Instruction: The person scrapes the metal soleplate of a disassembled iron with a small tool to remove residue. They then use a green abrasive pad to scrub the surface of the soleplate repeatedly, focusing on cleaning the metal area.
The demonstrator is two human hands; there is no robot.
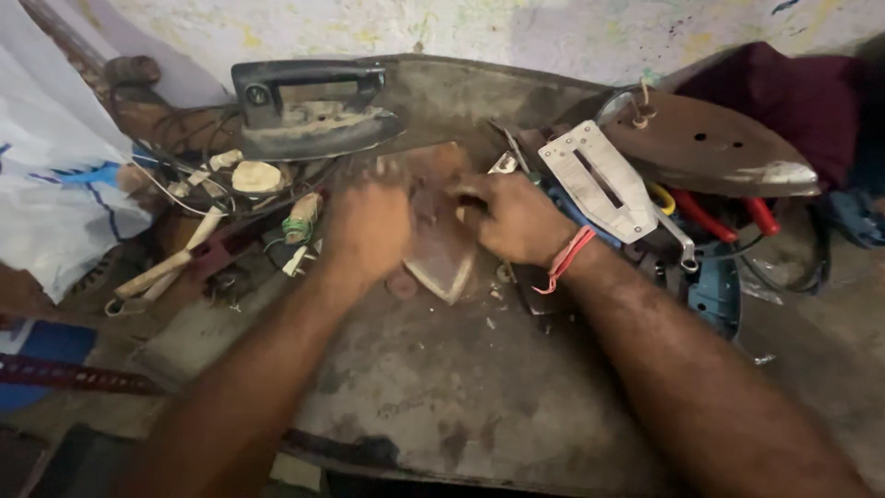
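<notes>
Head view: your left hand (369, 226) and right hand (516, 219) both rest on the rusty iron soleplate (441, 249) at mid-bench, its pointed tip toward you. Left fingers are blurred; their state is unreadable. Right fingers curl over the plate's far right edge. A notched white metal plate (599, 180) lies just right. No labels discernible. Pliers (705, 217) are partly hidden.

Two hands on tabletop (479, 406): left hand (367, 229), right hand (516, 219). One rusty pointed iron soleplate (441, 249) under them. One dark iron body with handle (313, 106) at back. One upturned brown soleplate (710, 146) at right. One pale slotted metal plate (601, 180). Two red-handled tools (728, 217). One red thread wristband (564, 261). Loose wires at left, too tangled to count.
</notes>
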